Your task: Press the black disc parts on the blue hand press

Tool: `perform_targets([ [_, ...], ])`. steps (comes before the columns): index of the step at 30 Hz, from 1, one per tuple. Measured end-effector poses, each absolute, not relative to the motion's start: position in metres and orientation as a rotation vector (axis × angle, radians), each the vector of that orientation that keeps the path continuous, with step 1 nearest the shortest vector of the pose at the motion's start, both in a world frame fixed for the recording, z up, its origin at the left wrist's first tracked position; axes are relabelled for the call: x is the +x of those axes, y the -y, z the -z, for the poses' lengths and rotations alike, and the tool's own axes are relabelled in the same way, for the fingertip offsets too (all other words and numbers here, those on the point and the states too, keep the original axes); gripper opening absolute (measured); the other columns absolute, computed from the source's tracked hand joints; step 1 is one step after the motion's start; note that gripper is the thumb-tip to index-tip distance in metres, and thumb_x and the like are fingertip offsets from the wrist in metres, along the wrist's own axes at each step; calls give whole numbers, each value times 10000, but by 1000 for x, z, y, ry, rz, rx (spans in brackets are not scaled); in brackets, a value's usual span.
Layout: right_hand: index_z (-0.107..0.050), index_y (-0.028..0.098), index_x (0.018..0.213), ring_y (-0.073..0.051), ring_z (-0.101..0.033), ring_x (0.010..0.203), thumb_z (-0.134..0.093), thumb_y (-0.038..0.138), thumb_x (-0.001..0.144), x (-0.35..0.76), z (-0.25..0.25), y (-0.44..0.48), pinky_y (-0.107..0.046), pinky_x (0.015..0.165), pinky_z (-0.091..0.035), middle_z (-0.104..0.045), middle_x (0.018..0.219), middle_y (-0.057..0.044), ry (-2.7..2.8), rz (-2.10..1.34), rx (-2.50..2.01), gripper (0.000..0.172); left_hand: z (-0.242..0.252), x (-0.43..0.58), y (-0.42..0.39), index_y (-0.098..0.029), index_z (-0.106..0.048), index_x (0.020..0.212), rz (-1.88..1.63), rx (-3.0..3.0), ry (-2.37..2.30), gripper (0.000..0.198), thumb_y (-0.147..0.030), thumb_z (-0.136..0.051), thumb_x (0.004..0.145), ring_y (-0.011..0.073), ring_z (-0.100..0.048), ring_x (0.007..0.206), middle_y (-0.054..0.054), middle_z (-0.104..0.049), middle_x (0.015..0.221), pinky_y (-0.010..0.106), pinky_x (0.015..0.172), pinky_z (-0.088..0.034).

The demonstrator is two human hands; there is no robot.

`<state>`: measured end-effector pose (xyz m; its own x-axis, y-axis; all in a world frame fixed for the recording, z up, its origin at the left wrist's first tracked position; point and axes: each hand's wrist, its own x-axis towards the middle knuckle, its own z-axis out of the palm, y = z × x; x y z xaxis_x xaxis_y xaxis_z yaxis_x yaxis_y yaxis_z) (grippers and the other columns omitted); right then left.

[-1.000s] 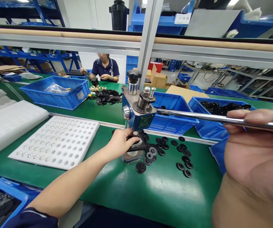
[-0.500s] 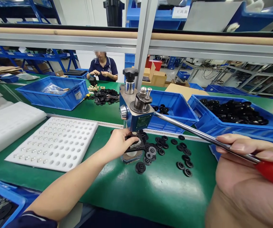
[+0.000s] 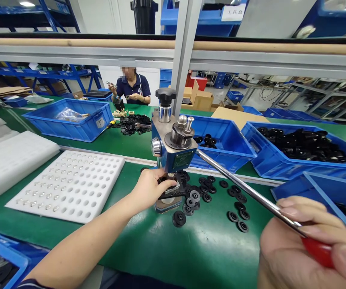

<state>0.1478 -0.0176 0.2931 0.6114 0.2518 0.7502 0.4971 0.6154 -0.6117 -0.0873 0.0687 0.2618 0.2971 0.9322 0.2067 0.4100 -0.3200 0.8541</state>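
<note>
A blue hand press (image 3: 176,158) with a black knob stands in the middle of the green bench. My right hand (image 3: 305,249) is closed around its steel lever (image 3: 236,176), near the red grip (image 3: 317,251). At the press base, under the ram, my left hand (image 3: 147,190) has its thumb and fingers closed at the fixture (image 3: 176,190); what they hold is hidden. Loose black flanged wheels (image 3: 195,196) lie right of the base. On the left, a white foam tray (image 3: 78,206) carries rows of small shiny parts in some of its holes.
Blue bins (image 3: 284,158) with black parts stand behind and to the right. Another blue bin (image 3: 67,130) holds a plastic bag, beside a yellow-handled screwdriver (image 3: 109,124). A metal post (image 3: 185,52) rises behind the press. Across the bench sits a co-worker (image 3: 133,88).
My right hand has brought the lever lower. My left hand stays at the press base. The co-worker has raised one hand with a small part in it.
</note>
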Motion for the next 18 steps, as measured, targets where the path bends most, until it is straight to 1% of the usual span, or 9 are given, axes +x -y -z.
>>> perform_targets([
  [2, -521, 291, 515, -277, -498, 503, -484, 314, 699, 147, -290, 15, -478, 535, -366, -375, 489, -43, 868, 291, -843, 189, -263, -87, -68, -194, -777, 880, -952, 1872, -1198, 150, -274, -663, 824, 245, -716, 814, 33, -799, 861, 308, 748, -517],
  [4, -570, 293, 518, -291, -530, 500, -500, 288, 695, 147, -291, 14, -475, 507, -365, -400, 471, -48, 844, 320, -838, 190, -263, -86, -67, -198, -775, 881, -960, 1864, -1210, 142, -269, -667, 822, 240, -714, 804, 32, -800, 874, 304, 726, -508],
  [9, -532, 317, 494, -297, -550, 488, -510, 319, 711, 146, -295, 13, -488, 476, -400, -365, 458, -21, 761, 333, -902, 217, -262, -83, -64, -198, -766, 777, -1033, 1877, -1288, 75, -222, -699, 800, 221, -698, 782, 34, -791, 847, 291, 697, -483],
  [11, -529, 310, 506, -317, -606, 538, -480, 307, 736, 144, -289, 12, -490, 465, -422, -423, 491, -32, 715, 417, -919, 235, -261, -82, -63, -197, -762, 758, -1041, 1895, -1306, 68, -210, -707, 795, 214, -690, 773, 34, -785, 831, 288, 697, -477],
  [13, -540, 288, 520, -316, -652, 591, -453, 320, 772, 143, -278, 11, -469, 454, -439, -538, 566, -57, 750, 488, -917, 269, -261, -82, -63, -193, -760, 753, -1041, 1912, -1318, 60, -213, -717, 789, 210, -682, 754, 36, -779, 814, 285, 682, -470],
  [15, -577, 254, 564, -298, -681, 641, -443, 317, 808, 142, -263, 11, -443, 458, -467, -642, 676, -77, 827, 469, -916, 286, -260, -82, -64, -188, -758, 763, -1046, 1919, -1325, 56, -227, -725, 785, 210, -679, 755, 40, -775, 816, 285, 674, -465],
  [16, -598, 233, 593, -290, -690, 652, -450, 297, 815, 142, -256, 12, -430, 459, -482, -664, 703, -77, 858, 451, -908, 274, -259, -83, -64, -186, -758, 773, -1049, 1917, -1325, 59, -235, -727, 785, 211, -679, 763, 42, -774, 824, 286, 675, -464],
  [18, -633, 189, 643, -291, -704, 654, -465, 222, 802, 142, -247, 13, -405, 441, -499, -653, 665, -62, 874, 440, -869, 234, -257, -83, -64, -186, -756, 792, -1059, 1904, -1322, 69, -247, -724, 787, 212, -680, 784, 41, -773, 843, 289, 687, -467],
])
